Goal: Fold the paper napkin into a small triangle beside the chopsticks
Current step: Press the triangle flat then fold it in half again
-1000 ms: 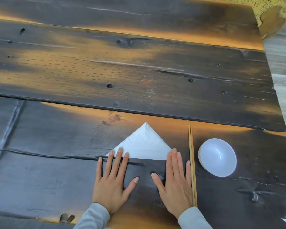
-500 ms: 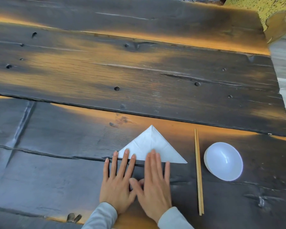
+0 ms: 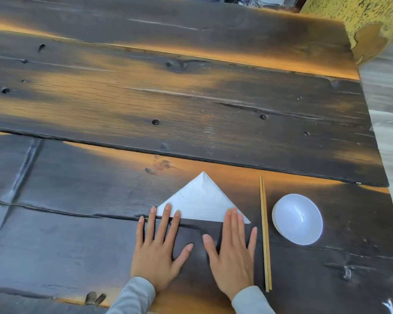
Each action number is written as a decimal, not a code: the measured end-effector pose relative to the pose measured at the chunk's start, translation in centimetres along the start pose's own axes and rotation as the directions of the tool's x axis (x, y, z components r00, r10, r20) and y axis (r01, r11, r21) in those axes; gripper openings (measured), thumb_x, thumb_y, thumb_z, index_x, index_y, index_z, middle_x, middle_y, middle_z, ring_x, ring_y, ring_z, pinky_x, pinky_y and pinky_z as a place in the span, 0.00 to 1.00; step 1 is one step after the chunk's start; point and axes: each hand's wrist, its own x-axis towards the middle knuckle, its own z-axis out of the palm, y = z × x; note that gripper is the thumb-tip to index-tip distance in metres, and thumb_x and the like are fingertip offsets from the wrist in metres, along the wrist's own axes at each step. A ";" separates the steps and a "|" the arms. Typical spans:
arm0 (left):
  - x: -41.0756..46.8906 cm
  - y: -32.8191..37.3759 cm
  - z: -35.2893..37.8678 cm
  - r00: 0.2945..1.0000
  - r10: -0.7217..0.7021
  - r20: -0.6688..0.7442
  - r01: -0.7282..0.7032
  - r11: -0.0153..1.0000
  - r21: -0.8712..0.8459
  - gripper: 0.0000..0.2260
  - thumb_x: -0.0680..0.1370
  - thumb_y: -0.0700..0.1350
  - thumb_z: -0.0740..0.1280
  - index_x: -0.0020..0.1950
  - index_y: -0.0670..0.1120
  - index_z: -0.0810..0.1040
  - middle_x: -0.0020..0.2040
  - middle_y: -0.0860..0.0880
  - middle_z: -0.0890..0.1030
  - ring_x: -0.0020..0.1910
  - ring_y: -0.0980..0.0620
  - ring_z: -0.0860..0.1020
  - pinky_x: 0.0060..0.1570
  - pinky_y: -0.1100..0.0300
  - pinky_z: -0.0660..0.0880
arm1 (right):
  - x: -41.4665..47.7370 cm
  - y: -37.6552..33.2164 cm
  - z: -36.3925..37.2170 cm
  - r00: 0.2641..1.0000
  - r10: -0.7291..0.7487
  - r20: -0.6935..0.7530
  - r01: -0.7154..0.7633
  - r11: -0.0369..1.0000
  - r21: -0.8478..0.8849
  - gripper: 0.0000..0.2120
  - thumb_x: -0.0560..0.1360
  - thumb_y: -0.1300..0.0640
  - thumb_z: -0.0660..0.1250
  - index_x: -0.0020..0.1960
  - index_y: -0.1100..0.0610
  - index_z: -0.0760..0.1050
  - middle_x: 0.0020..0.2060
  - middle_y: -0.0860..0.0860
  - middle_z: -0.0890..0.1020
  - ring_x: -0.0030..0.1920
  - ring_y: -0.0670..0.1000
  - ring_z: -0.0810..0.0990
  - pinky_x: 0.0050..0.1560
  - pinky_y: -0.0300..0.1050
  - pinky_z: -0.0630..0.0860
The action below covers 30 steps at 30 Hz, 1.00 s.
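Napkin [image 3: 202,201], white triangle, lying flat on wooden table [image 3: 191,98], left of chopsticks [image 3: 265,234]. Left hand [image 3: 159,250] and right hand [image 3: 233,254] lying flat, fingers straight, fingertips touching napkin's near corners.

Fingers [image 3: 234,220] hide parts of the lower edge of the napkin [image 3: 202,200].

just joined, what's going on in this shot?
A person is folding a white paper napkin on a dark wooden table. It already lies as a flat triangle, apex pointing away. Both hands are flat with straight fingers. The left hand presses the napkin's near left corner and the right hand the near right corner. The chopsticks lie just right of the napkin, not touching it, with a white bowl beyond them.
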 end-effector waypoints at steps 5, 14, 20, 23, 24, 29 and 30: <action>0.1 0.1 -0.1 1.000 -0.003 0.010 0.004 1.000 -0.016 0.37 0.78 0.69 0.56 0.82 0.50 0.56 0.83 0.47 0.55 0.81 0.37 0.52 0.76 0.34 0.54 | 0.2 1.4 -0.4 0.997 0.079 -0.011 -0.080 0.997 -0.005 0.40 0.77 0.29 0.35 0.80 0.53 0.42 0.80 0.50 0.46 0.79 0.52 0.43 0.77 0.58 0.40; 0.1 0.1 -0.2 1.000 -0.005 0.007 0.005 1.000 0.001 0.38 0.78 0.69 0.55 0.82 0.50 0.55 0.83 0.47 0.55 0.81 0.38 0.52 0.76 0.34 0.54 | 0.1 1.2 -0.3 0.997 0.074 -0.004 -0.074 0.997 0.002 0.40 0.75 0.28 0.31 0.79 0.52 0.35 0.80 0.49 0.42 0.79 0.52 0.39 0.77 0.59 0.38; 0.1 0.1 0.1 0.999 -0.027 -0.025 0.027 1.000 0.004 0.41 0.78 0.70 0.53 0.82 0.43 0.55 0.83 0.45 0.56 0.81 0.40 0.54 0.77 0.36 0.54 | 0.1 1.1 -0.6 0.998 0.066 0.019 -0.066 0.998 -0.003 0.41 0.75 0.27 0.31 0.78 0.52 0.34 0.79 0.50 0.40 0.79 0.53 0.38 0.77 0.60 0.37; 0.1 0.2 -0.1 0.998 -0.043 -0.045 0.043 0.999 -0.006 0.40 0.80 0.69 0.50 0.81 0.41 0.56 0.82 0.44 0.59 0.81 0.42 0.56 0.77 0.38 0.54 | 0.0 1.0 -1.0 0.997 0.059 0.041 -0.059 0.998 -0.013 0.41 0.75 0.28 0.32 0.79 0.53 0.35 0.79 0.51 0.40 0.79 0.53 0.38 0.76 0.61 0.35; 0.2 0.3 -0.2 0.996 -0.060 -0.063 0.059 0.998 -0.020 0.39 0.80 0.68 0.49 0.81 0.41 0.57 0.81 0.44 0.60 0.81 0.43 0.56 0.77 0.39 0.54 | -0.1 1.0 -1.0 0.997 0.057 0.051 -0.056 0.998 -0.017 0.41 0.75 0.28 0.31 0.78 0.53 0.34 0.79 0.51 0.38 0.79 0.53 0.36 0.76 0.61 0.34; 1.4 1.2 -1.0 0.974 -0.048 -0.220 0.020 0.991 -0.131 0.31 0.81 0.58 0.57 0.79 0.41 0.63 0.80 0.43 0.63 0.80 0.43 0.58 0.77 0.39 0.53 | -0.8 0.8 -1.1 0.994 0.076 0.082 -0.076 0.997 -0.011 0.40 0.73 0.27 0.27 0.76 0.50 0.26 0.77 0.50 0.31 0.77 0.51 0.29 0.75 0.59 0.29; 1.6 1.6 -1.0 0.969 -0.004 -0.247 -0.030 0.991 -0.134 0.30 0.81 0.56 0.58 0.78 0.41 0.64 0.79 0.43 0.65 0.79 0.42 0.61 0.76 0.38 0.56 | -1.1 0.8 -1.1 0.993 0.080 0.082 -0.080 0.997 0.002 0.40 0.72 0.27 0.27 0.75 0.50 0.25 0.77 0.49 0.30 0.77 0.50 0.28 0.75 0.58 0.29</action>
